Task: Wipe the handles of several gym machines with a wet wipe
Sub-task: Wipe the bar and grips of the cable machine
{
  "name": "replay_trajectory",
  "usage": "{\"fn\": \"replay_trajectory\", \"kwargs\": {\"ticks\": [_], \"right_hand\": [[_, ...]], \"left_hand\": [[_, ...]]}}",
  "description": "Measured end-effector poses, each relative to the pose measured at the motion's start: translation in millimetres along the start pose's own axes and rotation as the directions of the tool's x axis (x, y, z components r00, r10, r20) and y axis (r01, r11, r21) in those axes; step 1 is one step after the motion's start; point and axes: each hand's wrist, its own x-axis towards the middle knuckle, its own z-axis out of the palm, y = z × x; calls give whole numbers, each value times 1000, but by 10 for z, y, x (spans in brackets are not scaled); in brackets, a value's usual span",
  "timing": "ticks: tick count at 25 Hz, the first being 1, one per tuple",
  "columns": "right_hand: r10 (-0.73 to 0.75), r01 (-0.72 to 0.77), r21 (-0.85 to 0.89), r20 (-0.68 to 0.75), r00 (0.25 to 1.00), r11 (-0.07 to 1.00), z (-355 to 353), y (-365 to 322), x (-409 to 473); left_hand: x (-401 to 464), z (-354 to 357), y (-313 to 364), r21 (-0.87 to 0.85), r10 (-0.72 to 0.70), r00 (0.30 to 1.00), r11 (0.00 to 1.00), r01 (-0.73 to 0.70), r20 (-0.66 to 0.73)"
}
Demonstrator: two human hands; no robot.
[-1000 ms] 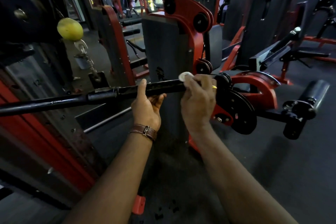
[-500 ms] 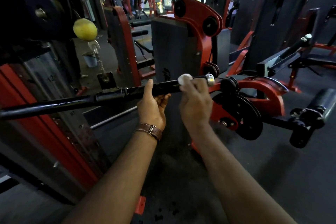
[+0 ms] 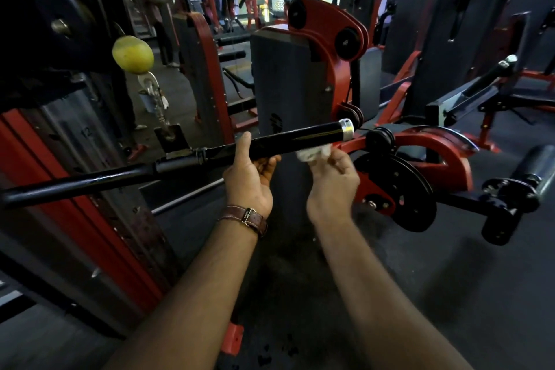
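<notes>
White, crumpled and damp-looking, the wet wipe (image 3: 312, 154) sits pinched in the curled fingers of the right hand (image 3: 332, 177), just under the glossy black cylindrical handle with its silver end cap (image 3: 303, 138) but apart from it. The left hand (image 3: 250, 173) cups that handle from below, thumb upright against its near side (a brown leather watch strap (image 3: 244, 218) circles the wrist). Behind hangs a yellow-green rubber ball (image 3: 133, 54); whether the grey bucket (image 3: 149, 103) beyond holds anything cannot be told.
</notes>
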Motion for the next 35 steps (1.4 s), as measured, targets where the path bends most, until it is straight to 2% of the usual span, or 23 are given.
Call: {"fn": "replay_trajectory", "kwargs": {"ticks": [1,2,3,6,7,9,10,11,12,13,15,16,18,21,25,28,32,35], "right_hand": [[202,-203,321,34,979,925,4,-86,114],[299,-313,484,109,948,817,24,-126,163],[329,-367,507,166,930,780,72,-158,156],[330,-391,190,287,900,901,229,-110,-120],[345,-402,161,296,891,901,212,-119,-130],[364,-460,352,305,880,815,68,-242,61],[374,-457,452,265,889,766,0,-305,201],[369,-420,486,202,907,766,-40,-356,272],[355,-381,430,141,924,819,-33,-361,253],[342,-362,289,119,932,886,19,-321,158],[339,-343,-18,202,919,939,133,-173,-154],[344,-330,-97,243,907,939,164,-125,-255],[308,-275,-159,246,919,948,177,-127,-312],[248,-210,-232,150,957,950,148,-193,-315],[242,-206,-201,174,955,958,249,-124,-535],[227,-186,-186,231,946,965,450,9,-683],[227,-210,-86,335,915,974,844,168,-990],[271,-283,-47,466,842,958,1168,305,-1220]], "left_hand": [[-4,-12,-13,15,5,1000,1000,-5,-3],[-13,-16,-21,25,8,1000,1000,-8,-5],[-16,-14,-22,29,11,1000,1000,-10,-5],[-28,38,9,42,4,1000,999,-5,14],[-34,53,13,47,2,1000,999,-3,15],[-42,76,13,35,0,1000,999,0,-7],[-42,78,8,28,-2,1000,1000,3,-25],[-37,81,-1,23,-2,999,1000,3,-38],[-34,86,-8,19,1,999,1000,0,-45],[-22,95,-18,22,5,999,1000,-4,-46],[-4,109,-35,54,7,999,999,-4,-41],[1,115,-35,75,6,999,997,-3,-41],[-10,116,-26,90,7,999,996,-4,-36],[-40,87,4,105,-28,999,994,31,-26],[-107,21,185,245,-157,988,957,154,-7],[-123,-170,507,281,-192,980,939,199,-55],[-171,-677,976,201,-143,986,967,158,-87],[-245,-1076,1291,115,-50,987,991,68,-153]]}}
